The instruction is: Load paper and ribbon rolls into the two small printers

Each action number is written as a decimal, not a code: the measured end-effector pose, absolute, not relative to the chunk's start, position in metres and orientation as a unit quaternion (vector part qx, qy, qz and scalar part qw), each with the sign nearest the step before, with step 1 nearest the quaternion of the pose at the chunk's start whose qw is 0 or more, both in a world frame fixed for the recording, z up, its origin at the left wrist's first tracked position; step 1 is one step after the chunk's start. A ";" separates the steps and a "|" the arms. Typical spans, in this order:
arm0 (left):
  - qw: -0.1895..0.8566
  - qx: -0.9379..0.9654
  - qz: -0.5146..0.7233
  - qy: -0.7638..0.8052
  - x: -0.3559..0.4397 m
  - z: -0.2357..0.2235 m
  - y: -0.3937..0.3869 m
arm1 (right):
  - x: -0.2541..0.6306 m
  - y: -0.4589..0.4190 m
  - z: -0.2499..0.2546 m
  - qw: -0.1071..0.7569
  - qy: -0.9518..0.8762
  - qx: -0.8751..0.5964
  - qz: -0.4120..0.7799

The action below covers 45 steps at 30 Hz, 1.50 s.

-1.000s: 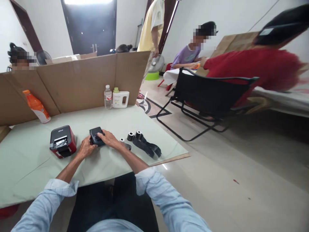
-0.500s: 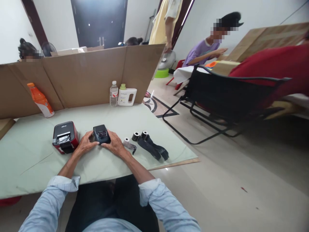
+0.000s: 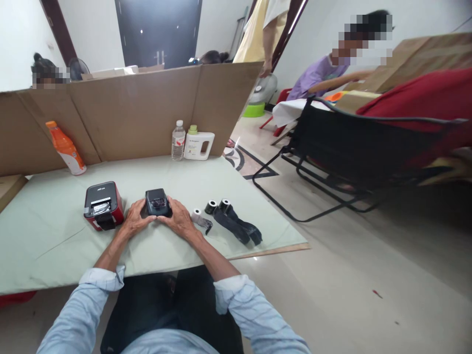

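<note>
Between my two hands sits a small black label printer (image 3: pixel 157 202) on the pale green tablecloth, with a dark shiny panel on its top. My left hand (image 3: pixel 136 219) grips its left side, thumb along the near edge. On the opposite side my right hand (image 3: pixel 179 216) grips it, both thumbs almost meeting in front. A larger red and black label printer (image 3: pixel 103 205) stands left of my left hand, a black strip hanging from its front. To the right lie a small white roll (image 3: pixel 197 214) with a crumpled dark tail and two black rolls (image 3: pixel 218 206) with long black strips unwound.
An orange bottle (image 3: pixel 66 148), a clear water bottle (image 3: pixel 178 141) and a white jug (image 3: pixel 199 144) stand along the cardboard screen (image 3: pixel 136 113). A black folding chair (image 3: pixel 354 147) is on the floor at right. A person in purple (image 3: pixel 315 78) sits beyond it.
The view has shifted slightly, moving the table things a little rightward in the picture. My hands keep their hold on the small printer. The person in purple has stretched an arm forward.
</note>
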<state>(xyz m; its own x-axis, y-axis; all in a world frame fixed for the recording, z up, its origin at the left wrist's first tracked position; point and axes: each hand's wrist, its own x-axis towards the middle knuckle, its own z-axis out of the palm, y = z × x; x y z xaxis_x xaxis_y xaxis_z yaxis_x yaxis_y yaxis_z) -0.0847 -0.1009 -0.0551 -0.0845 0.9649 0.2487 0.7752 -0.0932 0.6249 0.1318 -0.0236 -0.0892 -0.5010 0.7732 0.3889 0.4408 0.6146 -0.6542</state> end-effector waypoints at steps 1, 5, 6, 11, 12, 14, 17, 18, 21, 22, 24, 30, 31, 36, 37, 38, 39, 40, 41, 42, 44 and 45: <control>0.139 0.663 0.326 0.659 -0.084 -0.055 -0.101 | 0.132 -0.024 -0.089 0.339 -0.832 -0.369 0.238; 0.130 0.665 0.328 0.658 -0.082 -0.056 -0.101 | 0.132 -0.025 -0.089 0.337 -0.837 -0.372 0.219; 0.130 0.663 0.331 0.658 -0.083 -0.057 -0.101 | 0.133 -0.025 -0.090 0.337 -0.838 -0.369 0.217; 0.134 0.651 0.348 0.661 -0.085 -0.058 -0.102 | 0.134 -0.023 -0.091 0.347 -0.842 -0.354 0.214; 0.136 0.650 0.354 0.658 -0.087 -0.058 -0.103 | 0.134 -0.022 -0.092 0.351 -0.842 -0.351 0.213; 0.136 0.648 0.368 0.652 -0.089 -0.058 -0.103 | 0.134 -0.021 -0.095 0.357 -0.843 -0.343 0.209; 0.127 0.649 0.386 0.643 -0.093 -0.059 -0.101 | 0.133 -0.019 -0.100 0.370 -0.844 -0.334 0.199; 0.123 0.652 0.389 0.639 -0.094 -0.059 -0.100 | 0.132 -0.018 -0.102 0.375 -0.843 -0.331 0.195; 0.115 0.662 0.390 0.630 -0.096 -0.059 -0.098 | 0.131 -0.016 -0.107 0.384 -0.841 -0.330 0.190; 0.113 0.663 0.388 0.630 -0.096 -0.059 -0.098 | 0.130 -0.016 -0.108 0.385 -0.840 -0.331 0.190; 0.110 0.665 0.382 0.632 -0.095 -0.059 -0.098 | 0.130 -0.015 -0.108 0.384 -0.840 -0.332 0.192; 0.128 0.665 0.370 0.636 -0.092 -0.049 -0.099 | 0.130 -0.017 -0.105 0.377 -0.841 -0.335 0.196; 0.142 0.663 0.368 0.636 -0.092 -0.045 -0.099 | 0.130 -0.017 -0.104 0.376 -0.841 -0.336 0.196; 0.254 0.626 0.369 0.638 -0.097 -0.026 -0.094 | 0.130 -0.018 -0.103 0.380 -0.838 -0.340 0.196; 0.267 0.613 0.370 0.644 -0.098 -0.025 -0.091 | 0.130 -0.019 -0.102 0.380 -0.837 -0.340 0.197; 0.277 0.599 0.369 0.654 -0.098 -0.024 -0.088 | 0.130 -0.019 -0.102 0.379 -0.837 -0.340 0.198; 0.283 0.582 0.368 0.668 -0.098 -0.024 -0.084 | 0.130 -0.019 -0.101 0.378 -0.838 -0.340 0.200; 0.285 0.562 0.368 0.684 -0.097 -0.025 -0.080 | 0.130 -0.019 -0.100 0.376 -0.838 -0.339 0.201; 0.287 0.538 0.371 0.700 -0.096 -0.026 -0.075 | 0.130 -0.019 -0.100 0.375 -0.839 -0.340 0.202; 0.289 0.512 0.378 0.715 -0.095 -0.027 -0.071 | 0.130 -0.019 -0.099 0.372 -0.840 -0.340 0.202; 0.294 0.464 0.398 0.734 -0.092 -0.029 -0.062 | 0.130 -0.019 -0.098 0.368 -0.841 -0.342 0.203; 0.299 0.449 0.406 0.738 -0.090 -0.030 -0.058 | 0.130 -0.019 -0.098 0.366 -0.841 -0.343 0.202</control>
<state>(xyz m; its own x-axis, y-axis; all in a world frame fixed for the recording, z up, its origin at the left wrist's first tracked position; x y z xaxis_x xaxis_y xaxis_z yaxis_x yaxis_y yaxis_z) -0.0902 -0.0576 -0.0297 -0.4189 0.9048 -0.0769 0.4193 0.2678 0.8675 0.1301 -0.0192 -0.0979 -0.4955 0.7258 0.4772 0.4292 0.6822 -0.5919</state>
